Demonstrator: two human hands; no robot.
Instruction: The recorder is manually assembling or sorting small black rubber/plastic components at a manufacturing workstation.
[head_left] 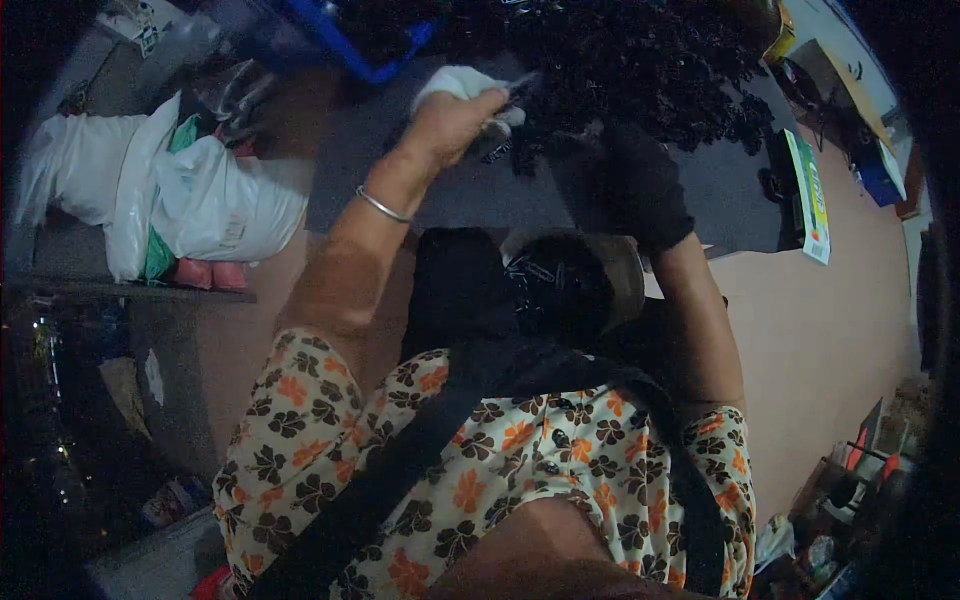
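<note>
My left hand is over the grey work surface, wearing a white glove or wrap over part of it. Its thumb and fingers are pressed together at the left edge of a heap of small black pieces. A pale blur shows at the fingertips; what they pinch cannot be made out. Just in front of the heap is my right hand in a black glove, its fingers lost against the dark pieces. Below the surface's near edge, a round dark container holds some small clip-like pieces.
A blue plastic rim borders the far left of the surface. White plastic bags are stacked at the left. A green-and-white box stands on the right edge, with an open cardboard box beyond. Assorted items lie lower right.
</note>
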